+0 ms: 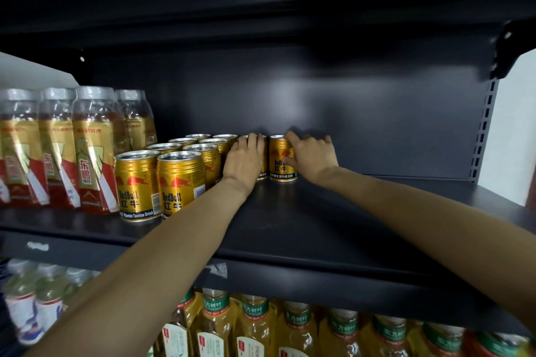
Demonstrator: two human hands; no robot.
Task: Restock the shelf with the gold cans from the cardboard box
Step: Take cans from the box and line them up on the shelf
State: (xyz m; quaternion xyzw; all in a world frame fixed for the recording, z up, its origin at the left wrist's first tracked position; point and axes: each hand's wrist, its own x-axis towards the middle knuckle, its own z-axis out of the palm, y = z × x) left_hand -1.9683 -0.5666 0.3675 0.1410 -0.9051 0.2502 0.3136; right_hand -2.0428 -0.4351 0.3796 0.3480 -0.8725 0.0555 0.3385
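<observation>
reaching deep onto the dark shelf [319, 226], the left hand [243, 160] wraps its grip round one gold can [262, 174] while the right hand [311, 157] pinches its neighbour [280, 161] beside the rows.

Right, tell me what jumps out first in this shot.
Two bare arms reach deep into a dark shelf; the left hand and right hand each grip a gold can at the back. Left of them stand rows of gold cans, then red-and-gold bottles at the shelf's left end.
</observation>
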